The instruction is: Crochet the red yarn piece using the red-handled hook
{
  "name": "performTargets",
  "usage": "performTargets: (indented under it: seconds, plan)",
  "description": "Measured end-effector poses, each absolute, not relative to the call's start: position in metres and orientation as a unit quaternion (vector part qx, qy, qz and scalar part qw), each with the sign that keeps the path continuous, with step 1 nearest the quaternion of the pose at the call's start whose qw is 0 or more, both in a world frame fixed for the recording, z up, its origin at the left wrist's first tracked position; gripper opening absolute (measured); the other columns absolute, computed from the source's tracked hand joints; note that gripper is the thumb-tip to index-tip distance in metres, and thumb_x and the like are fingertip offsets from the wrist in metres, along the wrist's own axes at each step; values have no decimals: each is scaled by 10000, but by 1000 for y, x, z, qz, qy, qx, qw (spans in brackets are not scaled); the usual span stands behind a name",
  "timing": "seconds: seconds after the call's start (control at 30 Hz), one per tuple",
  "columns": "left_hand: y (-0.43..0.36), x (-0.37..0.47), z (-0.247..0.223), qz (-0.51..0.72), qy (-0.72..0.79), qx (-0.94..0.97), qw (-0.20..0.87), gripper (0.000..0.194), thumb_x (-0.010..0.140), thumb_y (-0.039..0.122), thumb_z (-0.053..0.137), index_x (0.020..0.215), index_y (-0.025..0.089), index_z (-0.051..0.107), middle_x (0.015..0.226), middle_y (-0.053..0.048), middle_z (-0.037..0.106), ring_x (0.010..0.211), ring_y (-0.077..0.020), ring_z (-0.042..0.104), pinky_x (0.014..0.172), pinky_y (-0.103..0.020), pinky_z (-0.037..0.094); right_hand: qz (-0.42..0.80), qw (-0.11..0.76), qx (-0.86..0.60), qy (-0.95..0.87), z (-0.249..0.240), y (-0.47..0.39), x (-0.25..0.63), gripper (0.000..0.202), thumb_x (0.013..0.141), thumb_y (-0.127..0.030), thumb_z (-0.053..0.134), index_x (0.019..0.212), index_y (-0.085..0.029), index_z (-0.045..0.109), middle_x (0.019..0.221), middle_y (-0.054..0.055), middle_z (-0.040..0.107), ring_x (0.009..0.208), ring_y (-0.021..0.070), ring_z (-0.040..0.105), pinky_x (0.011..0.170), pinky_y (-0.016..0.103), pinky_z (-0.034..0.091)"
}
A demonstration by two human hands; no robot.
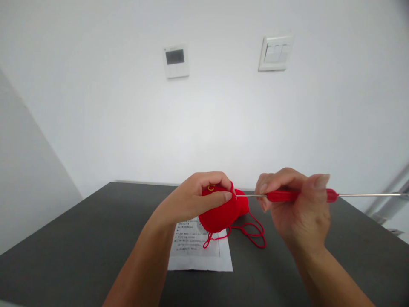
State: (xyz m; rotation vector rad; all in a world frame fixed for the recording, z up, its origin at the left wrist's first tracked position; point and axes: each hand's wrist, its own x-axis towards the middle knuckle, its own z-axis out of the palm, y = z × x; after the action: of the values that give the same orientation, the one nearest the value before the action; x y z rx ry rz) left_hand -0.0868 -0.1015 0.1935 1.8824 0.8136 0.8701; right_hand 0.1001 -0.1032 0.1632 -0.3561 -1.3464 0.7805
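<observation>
My left hand (194, 196) pinches the top right edge of a red crocheted piece (219, 217), its thumb and fingers closed on the fabric. A small yellow ring marker (211, 187) shows near the fingers. My right hand (297, 209) is closed around the red handle of a crochet hook (284, 195). The hook's thin metal shaft reaches left to the edge of the red piece, beside my left thumb; its tip is hidden there. Behind the piece sits a ball of red yarn (243, 202), with loose strand (255, 235) looping on the table.
A printed paper sheet (204, 260) lies on the dark grey table (83, 238) under the red piece. Beyond the table is a white wall with a thermostat panel (176, 62) and a switch plate (276, 53). Pale tubular metal parts (390, 204) stand at the right.
</observation>
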Motion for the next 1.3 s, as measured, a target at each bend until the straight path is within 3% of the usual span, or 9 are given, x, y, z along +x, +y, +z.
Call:
performTargets:
  seconds: [1.0,1.3]
  plan:
    - [-102,-86,194,354,324,751,454,129,803,272,619,776,160,561,716,23,554,615,-81,469,570,-203,373,359,685,-166,-611,160,-102,100,574,907,-639,381,664,-186,636,490,19,551,453,140,508,438,278,388]
    - [-104,-84,195,382,317,699,515,224,750,316,708,733,150,559,636,38,532,572,-77,465,566,-212,373,323,614,-85,-715,156,-94,105,123,894,-281,590,906,-238,704,754,34,674,676,164,599,594,304,471]
